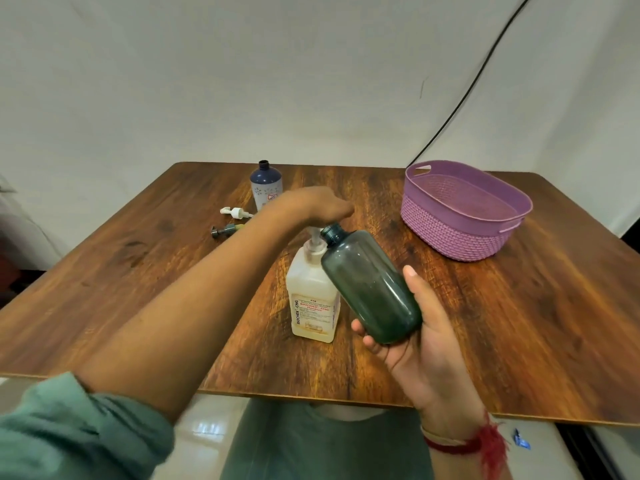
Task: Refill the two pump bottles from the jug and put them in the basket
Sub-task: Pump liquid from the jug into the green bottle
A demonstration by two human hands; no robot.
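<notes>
A cream jug (311,306) with a red-lettered label and a white pump stands upright at the table's middle. My left hand (318,206) rests palm down on top of its pump head, pressing it. My right hand (415,341) grips a dark green translucent bottle (370,285) by its lower half. The bottle is capless and tilted, its open mouth right beside the jug's pump. A capless blue bottle (266,185) stands upright at the back of the table. The purple basket (450,233) sits at the back right and looks empty.
Two loose pump heads lie left of the blue bottle: a white pump head (235,212) and a dark pump head (227,229). The wooden table (536,323) ends close to my body. A black cable (467,91) hangs along the white backdrop.
</notes>
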